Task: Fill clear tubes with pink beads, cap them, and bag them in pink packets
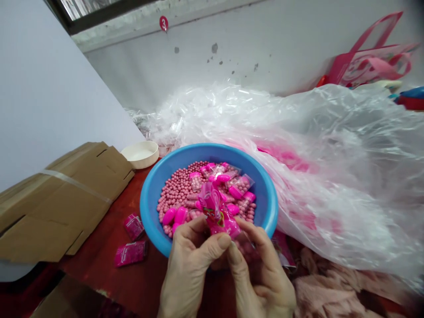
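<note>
Above the front rim of a blue basin [149,229], I hold a pink printed plastic sleeve [217,210] at its lower edge. My left hand [192,260] pinches it between thumb and fingers. The fingers of my right hand [256,265] are closed at its other side, partly around something clear with pink beads showing through. How far the sleeve covers that clear thing is hidden by my fingers. Pink beads [179,190] fill the basin. On them lie several small clear bottles [243,185] with bright pink caps, bead-filled.
Two flat pink packets [130,254] lie on the red table [99,274] left of the basin. Folded cardboard [76,203] and a cream dish [141,153] stand beyond them. Crumpled clear plastic bags [347,176] spread right and behind. A pinkish cloth [324,291] lies front right.
</note>
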Action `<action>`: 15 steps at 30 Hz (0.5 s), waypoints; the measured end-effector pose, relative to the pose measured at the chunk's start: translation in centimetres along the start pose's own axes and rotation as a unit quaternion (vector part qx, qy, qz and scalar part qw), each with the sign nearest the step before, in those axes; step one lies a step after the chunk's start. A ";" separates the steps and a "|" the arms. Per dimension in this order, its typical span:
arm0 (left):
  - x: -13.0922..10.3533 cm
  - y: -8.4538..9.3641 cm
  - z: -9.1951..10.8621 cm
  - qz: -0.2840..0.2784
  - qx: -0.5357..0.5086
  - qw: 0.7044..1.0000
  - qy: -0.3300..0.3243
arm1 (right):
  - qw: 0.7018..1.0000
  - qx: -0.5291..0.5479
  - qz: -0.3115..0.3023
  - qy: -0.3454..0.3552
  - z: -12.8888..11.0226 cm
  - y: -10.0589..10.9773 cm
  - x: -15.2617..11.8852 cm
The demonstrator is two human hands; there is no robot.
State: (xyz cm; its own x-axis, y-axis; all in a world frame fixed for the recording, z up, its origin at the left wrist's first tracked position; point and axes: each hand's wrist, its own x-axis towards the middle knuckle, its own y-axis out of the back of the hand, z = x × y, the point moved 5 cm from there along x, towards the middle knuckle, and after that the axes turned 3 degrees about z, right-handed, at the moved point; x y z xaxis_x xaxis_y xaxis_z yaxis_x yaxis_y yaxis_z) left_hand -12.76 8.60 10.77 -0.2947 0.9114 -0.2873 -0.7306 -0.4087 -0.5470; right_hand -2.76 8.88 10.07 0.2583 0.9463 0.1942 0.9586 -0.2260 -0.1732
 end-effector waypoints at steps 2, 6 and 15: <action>0.0 0.2 -0.2 0.003 0.009 1.000 0.001 | 0.995 0.055 0.002 -0.081 0.3 -0.1 -0.1; -0.2 0.5 -0.4 0.035 -0.034 0.999 -0.011 | 0.968 0.158 -0.028 -0.193 0.3 -1.2 -0.4; 0.0 0.1 -0.3 -0.013 -0.006 1.000 0.003 | 0.974 0.105 -0.045 -0.196 1.1 -1.0 -0.7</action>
State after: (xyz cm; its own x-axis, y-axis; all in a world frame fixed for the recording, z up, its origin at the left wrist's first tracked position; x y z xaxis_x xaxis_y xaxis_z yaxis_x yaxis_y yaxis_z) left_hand -12.63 8.58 10.49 -0.2727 0.9210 -0.2781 -0.7302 -0.3863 -0.5636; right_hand -3.98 8.69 9.05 0.0691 0.9850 -0.1580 0.9193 -0.1244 -0.3734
